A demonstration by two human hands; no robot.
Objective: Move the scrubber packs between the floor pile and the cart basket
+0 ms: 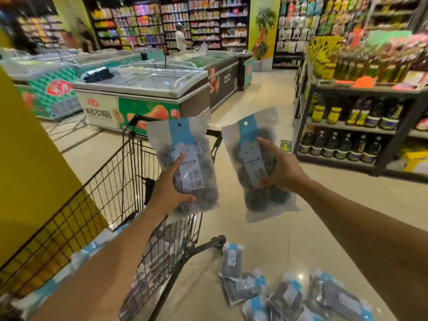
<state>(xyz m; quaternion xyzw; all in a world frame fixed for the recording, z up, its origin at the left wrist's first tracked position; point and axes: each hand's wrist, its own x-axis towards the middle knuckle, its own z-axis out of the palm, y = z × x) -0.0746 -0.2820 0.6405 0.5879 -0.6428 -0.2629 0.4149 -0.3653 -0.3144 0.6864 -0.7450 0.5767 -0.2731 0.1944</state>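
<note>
I am holding one scourer packet [185, 158] in my left hand [170, 191] and another packet [257, 167] in my right hand [281, 167], each grip closed round its packet, above the shopping cart [129, 181].

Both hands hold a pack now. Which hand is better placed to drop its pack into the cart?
Probably the left hand. Its pack is already over the cart, while the right hand holds its pack beside the cart, above the floor.
</note>
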